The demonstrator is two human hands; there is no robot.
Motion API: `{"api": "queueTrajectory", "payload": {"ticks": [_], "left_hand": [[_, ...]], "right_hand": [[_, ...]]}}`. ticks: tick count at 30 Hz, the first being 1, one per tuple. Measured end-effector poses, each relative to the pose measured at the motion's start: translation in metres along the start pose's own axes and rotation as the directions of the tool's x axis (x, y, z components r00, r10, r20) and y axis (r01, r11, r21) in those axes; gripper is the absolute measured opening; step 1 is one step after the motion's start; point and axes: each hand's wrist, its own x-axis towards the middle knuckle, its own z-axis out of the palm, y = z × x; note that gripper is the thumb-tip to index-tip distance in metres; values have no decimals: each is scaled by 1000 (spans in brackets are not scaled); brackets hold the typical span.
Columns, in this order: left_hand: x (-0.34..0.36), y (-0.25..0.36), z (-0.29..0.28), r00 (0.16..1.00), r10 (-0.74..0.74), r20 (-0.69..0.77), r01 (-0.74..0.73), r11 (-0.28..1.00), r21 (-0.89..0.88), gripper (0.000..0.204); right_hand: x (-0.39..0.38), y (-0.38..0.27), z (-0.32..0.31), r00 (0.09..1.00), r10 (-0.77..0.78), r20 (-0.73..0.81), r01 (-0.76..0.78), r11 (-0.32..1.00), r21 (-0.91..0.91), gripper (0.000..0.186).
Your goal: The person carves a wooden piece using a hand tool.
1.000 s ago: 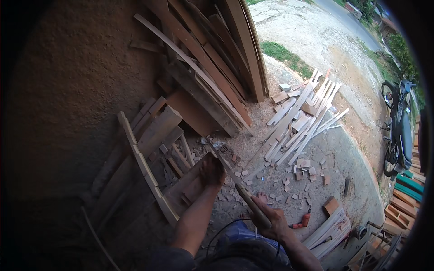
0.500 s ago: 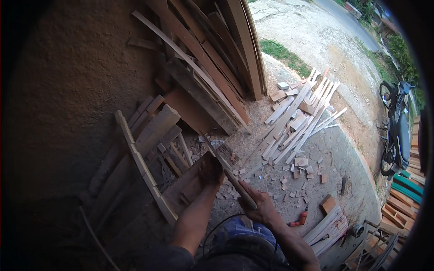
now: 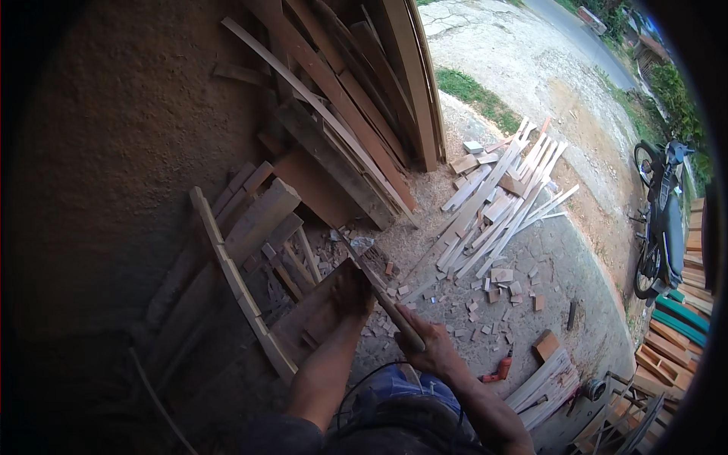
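My right hand (image 3: 426, 335) is closed round the thick pale handle of a long narrow tool (image 3: 390, 307). Its thin dark far end slants up and to the left, past my other hand. My left hand (image 3: 358, 292) is in deep shadow at the upper end of a brown wooden board (image 3: 315, 299). It appears to grip that end, though its fingers barely show. The tool passes close along the right side of this hand; whether it touches the board cannot be made out.
Planks (image 3: 356, 98) lean on the wall ahead. A wooden frame (image 3: 235, 273) stands at left. White strips (image 3: 504, 201) and wood offcuts (image 3: 500, 274) litter the floor. At right are an orange power drill (image 3: 498, 369), stacked pale boards (image 3: 542, 383) and a motorcycle (image 3: 661, 220).
The whole view has shifted very slightly. Both hands and the tool keep nearly the same places, with the right hand barely moved.
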Motion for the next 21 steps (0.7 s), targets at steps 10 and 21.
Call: {"api": "queueTrajectory", "payload": {"ticks": [10,21], "left_hand": [[6,-19,52,976,62,-209,-32,989,145,45],[0,-6,24,998,-64,14,64,997,43,57]], "right_hand": [[17,11,1,997,42,57,-41,999,-25,61],[-26,6,-13,997,31,-72,-37,995,-93,56]]}}
